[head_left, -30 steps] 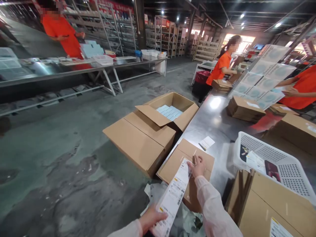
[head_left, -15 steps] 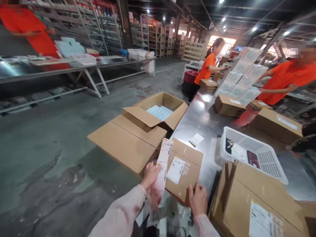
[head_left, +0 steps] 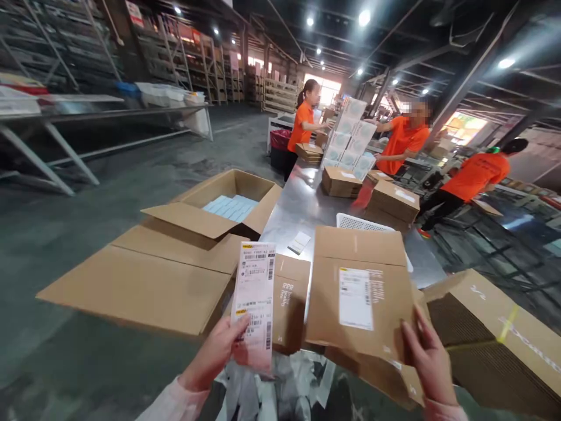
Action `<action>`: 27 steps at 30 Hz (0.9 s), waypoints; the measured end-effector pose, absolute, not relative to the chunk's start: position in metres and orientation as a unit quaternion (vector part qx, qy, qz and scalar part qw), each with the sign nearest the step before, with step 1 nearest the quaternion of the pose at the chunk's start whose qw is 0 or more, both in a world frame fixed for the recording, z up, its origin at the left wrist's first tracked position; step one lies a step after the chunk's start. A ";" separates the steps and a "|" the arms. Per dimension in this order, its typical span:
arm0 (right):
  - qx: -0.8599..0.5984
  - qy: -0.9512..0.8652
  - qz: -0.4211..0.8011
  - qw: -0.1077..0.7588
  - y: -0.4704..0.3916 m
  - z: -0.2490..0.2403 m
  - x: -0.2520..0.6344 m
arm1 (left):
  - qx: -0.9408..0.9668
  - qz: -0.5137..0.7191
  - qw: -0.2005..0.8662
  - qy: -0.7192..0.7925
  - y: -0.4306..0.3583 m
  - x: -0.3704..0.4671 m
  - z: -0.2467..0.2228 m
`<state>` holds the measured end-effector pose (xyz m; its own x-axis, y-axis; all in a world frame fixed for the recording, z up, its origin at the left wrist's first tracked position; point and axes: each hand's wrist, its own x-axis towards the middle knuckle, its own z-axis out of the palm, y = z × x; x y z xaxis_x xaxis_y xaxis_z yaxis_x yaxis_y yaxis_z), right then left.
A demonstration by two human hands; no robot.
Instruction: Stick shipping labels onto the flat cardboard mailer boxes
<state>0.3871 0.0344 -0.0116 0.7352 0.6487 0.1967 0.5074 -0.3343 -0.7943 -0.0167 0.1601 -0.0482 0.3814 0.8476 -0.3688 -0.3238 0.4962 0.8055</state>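
Note:
My left hand is closed on a strip of printed shipping labels, held upright with the thumb over its lower part. Behind the strip, a flat folded cardboard box with white lettering lies on the metal table; the strip hides its left side. My right hand grips the right edge of several flat folded cardboard boxes, tilted up towards me. A white shipping label is stuck on the front one. Their lower ends fan apart, and they partly cover a white plastic basket.
Left of the metal table stands an open carton holding light-blue boxes. A small white card lies on the table. Strapped flat cardboard is at the right. Co-workers in orange shirts stand beyond, near stacked white boxes.
My view has swung right. My right hand has gone from the middle box to the labelled flat boxes on the right, now raised and closer in. The left hand still holds the labels.

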 end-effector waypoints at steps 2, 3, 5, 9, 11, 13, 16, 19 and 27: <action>-0.871 -0.332 0.037 0.360 0.020 0.013 0.413 | 0.339 0.384 0.768 0.385 0.147 -0.012 -0.040; -0.878 -0.338 0.032 0.336 0.020 0.018 0.408 | 0.350 0.389 0.764 0.379 0.140 -0.009 -0.038; -0.844 -0.396 0.092 0.350 0.031 0.014 0.363 | 0.380 0.389 0.753 0.370 0.128 -0.001 -0.039; -0.616 -0.447 0.445 0.472 0.062 -0.031 0.216 | 0.475 0.328 0.742 0.341 0.113 0.013 -0.049; -0.578 -0.418 0.498 0.493 0.067 -0.051 0.166 | 0.489 0.348 0.721 0.345 0.115 0.015 -0.052; -0.560 -0.421 0.527 0.480 0.073 -0.060 0.146 | 0.466 0.397 0.695 0.377 0.123 0.013 -0.055; -0.546 -0.457 0.515 0.478 0.094 -0.055 0.151 | 0.431 0.426 0.667 0.434 0.134 0.008 -0.061; -0.583 -0.505 0.456 0.444 0.125 -0.046 0.163 | 0.421 0.421 0.658 0.461 0.137 0.008 -0.073; -0.628 -0.562 0.383 0.379 0.187 -0.104 0.157 | 0.312 0.459 0.651 0.518 0.147 0.008 -0.127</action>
